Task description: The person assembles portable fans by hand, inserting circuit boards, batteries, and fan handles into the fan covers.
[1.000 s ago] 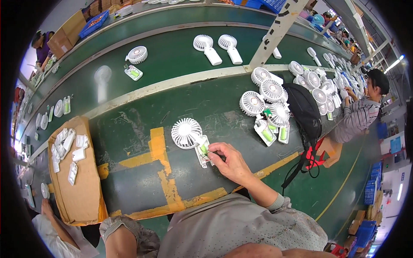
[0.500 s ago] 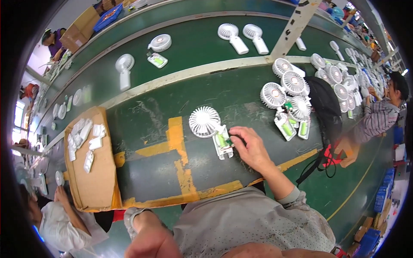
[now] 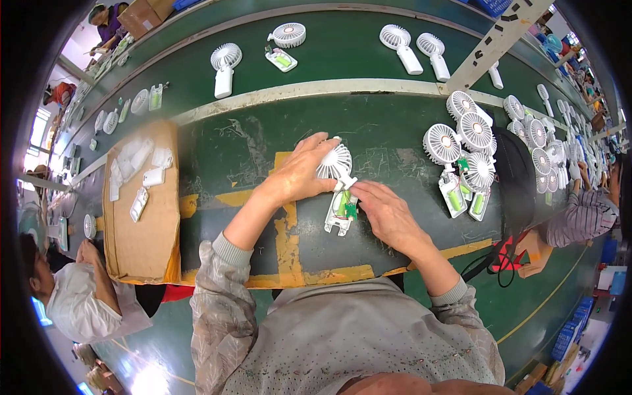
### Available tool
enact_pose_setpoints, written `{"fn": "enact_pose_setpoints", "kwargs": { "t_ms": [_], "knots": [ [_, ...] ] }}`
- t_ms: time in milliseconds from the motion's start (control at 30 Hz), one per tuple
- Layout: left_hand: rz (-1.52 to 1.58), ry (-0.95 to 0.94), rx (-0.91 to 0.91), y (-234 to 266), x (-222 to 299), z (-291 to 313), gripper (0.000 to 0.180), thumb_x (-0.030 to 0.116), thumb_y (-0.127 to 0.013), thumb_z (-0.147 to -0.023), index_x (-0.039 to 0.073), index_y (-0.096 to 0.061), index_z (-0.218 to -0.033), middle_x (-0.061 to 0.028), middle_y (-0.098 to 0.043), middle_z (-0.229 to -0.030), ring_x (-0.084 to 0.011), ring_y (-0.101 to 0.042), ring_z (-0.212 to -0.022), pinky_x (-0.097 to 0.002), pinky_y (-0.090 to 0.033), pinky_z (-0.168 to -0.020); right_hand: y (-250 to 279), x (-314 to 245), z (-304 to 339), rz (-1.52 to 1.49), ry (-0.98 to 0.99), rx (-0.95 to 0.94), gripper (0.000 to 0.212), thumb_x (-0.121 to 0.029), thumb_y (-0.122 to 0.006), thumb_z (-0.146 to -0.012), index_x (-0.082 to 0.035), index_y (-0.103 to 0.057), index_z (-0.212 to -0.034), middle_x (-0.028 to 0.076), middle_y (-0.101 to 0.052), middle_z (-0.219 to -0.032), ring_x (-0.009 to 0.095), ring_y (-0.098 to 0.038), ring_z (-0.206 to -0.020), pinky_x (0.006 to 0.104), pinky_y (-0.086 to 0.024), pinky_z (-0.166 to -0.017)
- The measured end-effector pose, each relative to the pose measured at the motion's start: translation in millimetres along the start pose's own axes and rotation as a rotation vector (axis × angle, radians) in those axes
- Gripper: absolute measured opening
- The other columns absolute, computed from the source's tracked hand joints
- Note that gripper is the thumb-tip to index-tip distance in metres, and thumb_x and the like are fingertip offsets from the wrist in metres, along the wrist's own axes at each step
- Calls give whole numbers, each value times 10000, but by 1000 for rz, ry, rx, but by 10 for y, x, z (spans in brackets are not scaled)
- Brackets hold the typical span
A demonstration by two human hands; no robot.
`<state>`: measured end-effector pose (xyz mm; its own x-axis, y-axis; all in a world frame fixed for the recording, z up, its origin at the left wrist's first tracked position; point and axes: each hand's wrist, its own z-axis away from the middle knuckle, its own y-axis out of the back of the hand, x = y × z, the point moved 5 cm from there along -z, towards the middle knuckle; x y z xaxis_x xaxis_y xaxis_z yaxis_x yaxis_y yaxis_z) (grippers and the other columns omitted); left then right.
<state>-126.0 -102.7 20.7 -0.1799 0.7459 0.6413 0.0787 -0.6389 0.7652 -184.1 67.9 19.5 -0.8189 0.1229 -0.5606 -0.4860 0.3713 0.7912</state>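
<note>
The person is working on a small white handheld fan (image 3: 337,191) that is lying flat on the green table (image 3: 250,141), right in front of them, beside strips of yellow tape. The left hand (image 3: 299,172) is cupping the round grille head, fingers curled over its rim and pinning it down. The right hand (image 3: 385,212) is resting against the open handle half, fingertips touching the edge near the green battery and circuit piece inside; it is pressing rather than gripping, fingers loosely bent.

The fan looks light, a thin plastic shell, stiff but probably easy to crack at the grille ribs. With the handle open, the green parts and any wires inside are exposed, so I would judge those the fragile spot. The safest hold seems to be the outer ring of the head and the long sides of the handle shell, not the ribs or the innards. Smooth plastic on a smooth table may skid, which is likely why one hand is holding it down.

A cluster of similar fans (image 3: 461,141) is lying to the right, and a cardboard tray (image 3: 141,237) of white shells is sitting to the left.
</note>
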Motion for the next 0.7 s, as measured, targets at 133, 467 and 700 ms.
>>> {"fn": "enact_pose_setpoints", "kwargs": {
  "t_ms": [133,467,700],
  "knots": [
    [-192,-55,48,25,-8,-11,752,218,-748,-654,70,-410,-1310,-189,-374,-1335,-337,-359,-1245,-417,-337,-1022,-78,-6,-69,-97,35,-71,378,-80,-625,-774,-28,-549,-1141,124,-566,-1111,298,-534,-1034,377,-451,-866],
    [-516,78,149,102,15,579,837,251,-805,-593,-8,-402,-1280,-192,-401,-1274,-348,-433,-1140,-424,-403,-925,-82,-114,-235,-11,124,-189,481,-209,-688,-732,-22,-530,-1147,95,-555,-956,281,-521,-934,385,-446,-777],
    [-452,19,147,293,68,719,720,215,-759,-619,-41,-441,-1212,-203,-502,-1166,-344,-516,-1040,-404,-431,-892,-276,40,-160,-24,-224,-432,274,-178,-617,-808,-11,-488,-983,216,-610,-878,385,-588,-809,428,-467,-718]
  ]
}}
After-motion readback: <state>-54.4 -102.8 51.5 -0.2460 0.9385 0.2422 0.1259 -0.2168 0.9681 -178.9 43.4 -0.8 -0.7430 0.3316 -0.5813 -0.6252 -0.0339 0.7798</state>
